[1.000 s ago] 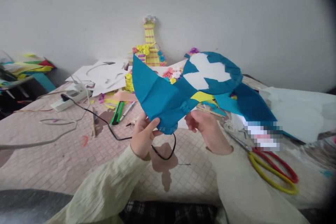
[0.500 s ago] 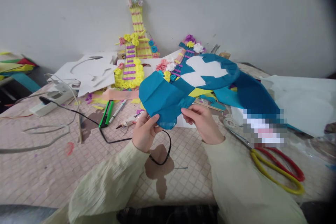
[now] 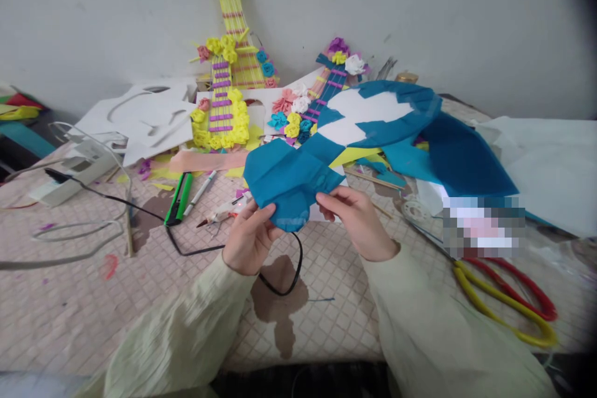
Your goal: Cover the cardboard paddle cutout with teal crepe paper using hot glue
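Note:
Between both hands is a cutout covered in blue paper (image 3: 291, 171), held above the table with its rounded near end toward me. Its far part is wider and shows bare white patches framed in blue. My left hand (image 3: 252, 233) pinches the near edge, thumb on top. On the right-hand edge, my right hand (image 3: 359, 221) grips the blue paper between thumb and fingers. Just beyond my left hand lies a white glue gun (image 3: 224, 211), partly hidden by that hand. Its black cord (image 3: 196, 253) runs under my hands.
Small yellow paper-flower guitars (image 3: 221, 99) lean at the wall. A green utility knife (image 3: 178, 199) and a white pen (image 3: 200, 193) lie at left, near a power strip (image 3: 65, 180). Scissors (image 3: 508, 305) with red and yellow handles, plus blue paper (image 3: 466, 158), are at right.
The view has shifted slightly, with the scene at left sliding left and the guitars rising in the picture. Both hands keep their hold on the blue cutout, which has barely moved.

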The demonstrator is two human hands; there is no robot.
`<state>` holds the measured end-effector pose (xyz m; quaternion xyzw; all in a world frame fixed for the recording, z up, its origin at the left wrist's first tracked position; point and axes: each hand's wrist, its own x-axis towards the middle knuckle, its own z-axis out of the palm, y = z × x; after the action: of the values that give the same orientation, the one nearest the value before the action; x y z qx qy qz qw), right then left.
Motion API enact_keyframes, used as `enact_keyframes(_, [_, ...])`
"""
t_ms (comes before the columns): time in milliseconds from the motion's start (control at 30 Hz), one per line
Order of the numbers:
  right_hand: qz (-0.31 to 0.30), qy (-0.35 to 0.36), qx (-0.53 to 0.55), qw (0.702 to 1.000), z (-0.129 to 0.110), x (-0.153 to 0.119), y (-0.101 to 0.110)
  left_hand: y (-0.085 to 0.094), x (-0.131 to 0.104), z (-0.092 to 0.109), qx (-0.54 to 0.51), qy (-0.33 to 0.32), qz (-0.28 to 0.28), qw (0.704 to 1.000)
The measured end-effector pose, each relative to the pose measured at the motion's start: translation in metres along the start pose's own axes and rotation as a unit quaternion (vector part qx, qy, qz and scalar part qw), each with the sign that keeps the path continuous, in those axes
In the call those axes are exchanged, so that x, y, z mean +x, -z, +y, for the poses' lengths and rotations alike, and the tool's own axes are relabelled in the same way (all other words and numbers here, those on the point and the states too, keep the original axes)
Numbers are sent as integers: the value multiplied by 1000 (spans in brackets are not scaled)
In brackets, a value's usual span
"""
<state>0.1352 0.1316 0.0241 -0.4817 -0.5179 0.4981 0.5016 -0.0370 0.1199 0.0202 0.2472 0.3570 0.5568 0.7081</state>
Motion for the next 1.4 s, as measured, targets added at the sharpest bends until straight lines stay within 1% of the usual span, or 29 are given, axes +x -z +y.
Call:
enact_keyframes(133, [4, -4, -1, 1000, 2, -2, -2, 1, 1, -1, -12, 4, -8, 1000])
enact_keyframes(333, [2, -6, 16, 1000, 6, -4, -8, 1, -1, -1, -23, 27, 11, 999])
enact_keyframes(500, [-5, -23, 50, 998, 8, -6, -12, 1, -2, -1, -24, 36, 9, 999])
enact_keyframes(700, [-10, -37, 58, 998, 7, -10, -17, 2, -3, -1, -20, 41, 12, 999])
enact_keyframes(800, [-11, -45, 85, 995, 10, -12, -20, 2, -3, -2, -17, 40, -2, 999])
enact_keyframes(900, [-15, -69, 134, 988, 13, -14, -23, 2, -3, -4, -17, 44, -14, 999])
enact_keyframes(1000, [-25, -85, 178, 980, 13, -15, -24, 2, -4, -4, -21, 42, -13, 999])
enact_keyframes(1067, [-25, -83, 192, 978, 13, -15, -23, 2, -5, -3, -24, 40, -5, 999])
enact_keyframes(1233, [-16, -67, 201, 977, 12, -16, -21, 3, -5, -1, -25, 35, -8, 999])
enact_keyframes(1400, [-19, -76, 212, 974, 10, -15, -18, 2, -5, -2, -15, 13, -9, 1000])
